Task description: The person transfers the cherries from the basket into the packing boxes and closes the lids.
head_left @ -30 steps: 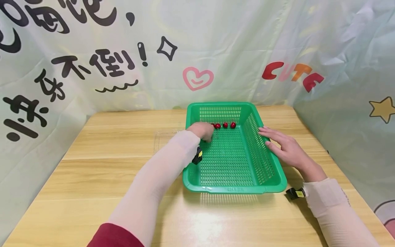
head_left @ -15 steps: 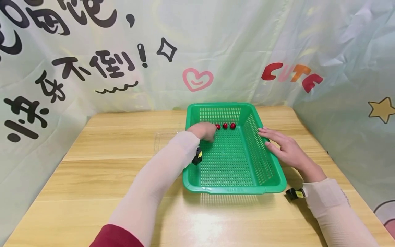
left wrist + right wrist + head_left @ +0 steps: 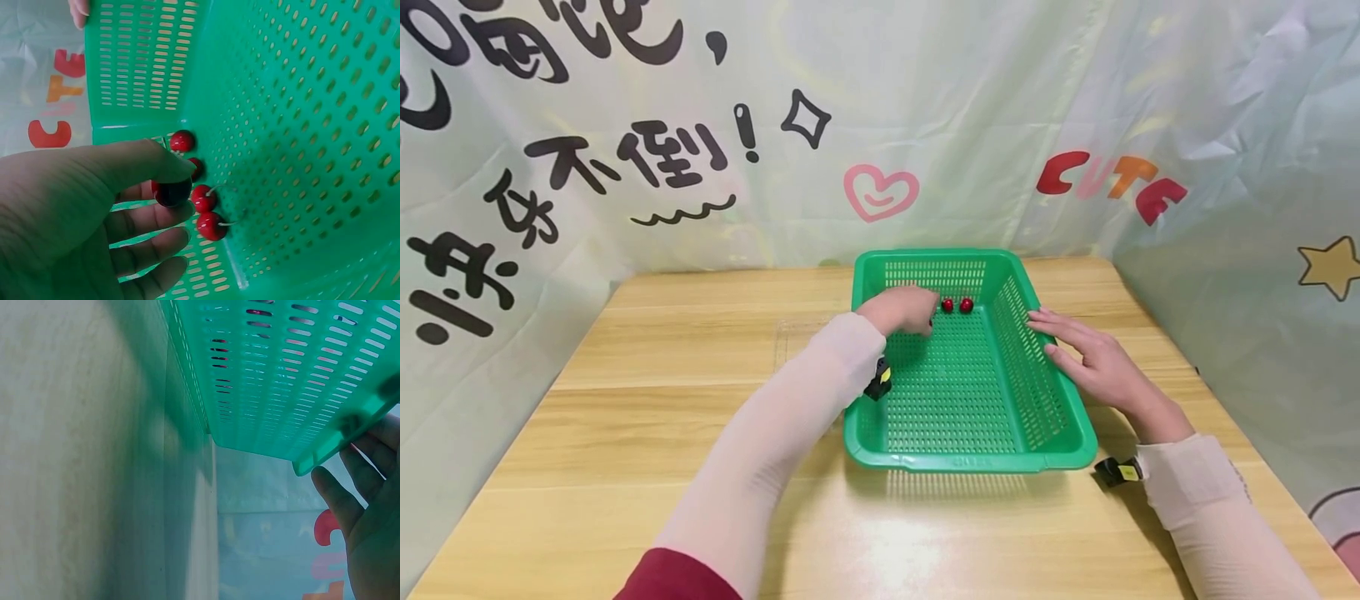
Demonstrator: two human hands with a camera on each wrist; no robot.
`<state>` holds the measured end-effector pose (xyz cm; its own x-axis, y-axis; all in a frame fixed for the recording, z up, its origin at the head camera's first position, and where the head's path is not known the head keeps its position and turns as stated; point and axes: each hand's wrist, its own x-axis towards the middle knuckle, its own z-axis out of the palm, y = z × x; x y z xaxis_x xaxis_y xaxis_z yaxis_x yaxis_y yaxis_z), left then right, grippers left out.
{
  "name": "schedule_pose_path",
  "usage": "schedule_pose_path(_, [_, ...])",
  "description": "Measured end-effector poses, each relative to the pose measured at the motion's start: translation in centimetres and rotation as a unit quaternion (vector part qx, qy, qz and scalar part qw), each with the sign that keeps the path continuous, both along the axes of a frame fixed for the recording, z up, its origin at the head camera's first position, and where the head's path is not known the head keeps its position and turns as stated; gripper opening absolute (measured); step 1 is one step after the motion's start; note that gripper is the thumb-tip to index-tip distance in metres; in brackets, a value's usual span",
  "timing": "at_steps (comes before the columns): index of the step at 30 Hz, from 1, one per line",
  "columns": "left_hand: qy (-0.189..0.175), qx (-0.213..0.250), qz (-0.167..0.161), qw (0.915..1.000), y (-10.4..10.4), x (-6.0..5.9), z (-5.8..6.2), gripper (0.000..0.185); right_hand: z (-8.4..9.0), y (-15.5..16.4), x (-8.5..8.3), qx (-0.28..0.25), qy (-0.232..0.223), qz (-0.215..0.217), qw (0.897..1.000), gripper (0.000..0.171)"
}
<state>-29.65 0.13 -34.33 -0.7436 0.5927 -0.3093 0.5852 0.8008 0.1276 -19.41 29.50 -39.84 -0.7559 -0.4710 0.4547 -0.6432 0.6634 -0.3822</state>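
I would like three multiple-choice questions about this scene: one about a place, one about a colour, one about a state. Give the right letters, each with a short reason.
1. Where in the basket do the cherries lie?
A. by the near wall
B. by the far wall
C. in the middle

2. What colour is the basket?
A. blue
B. yellow
C. green

3. What is the left hand doing?
A. pinching a cherry
B. lying flat outside the basket
C. making an empty fist

Answers:
1 B: the head view shows them along the far wall.
2 C: every view shows green plastic.
3 A: the left wrist view shows thumb and finger closed on one cherry.
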Motion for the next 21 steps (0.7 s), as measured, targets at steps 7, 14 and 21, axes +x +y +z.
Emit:
schedule_pose_path(7, [-0.003, 0.011, -0.006, 0.9999, -0.2, -0.1, 1.0, 0.013, 0.0, 0.0, 0.1, 0.003, 0.001, -0.003, 1.000, 0.045])
schedule_pose_path(14, [-0.006, 0.027, -0.003, 0.9996, -0.4, 0.2, 2.4, 0.023, 0.1, -0.1, 0.2, 0.001, -0.003, -0.006, 1.000, 0.045])
schedule_pose_path(21, [0.005, 0.028, -0.001, 0.9996, -0.7, 0.7, 3.8, 0.021, 0.1, -0.1, 0.1, -0.002, -0.001, -0.003, 1.000, 0.045])
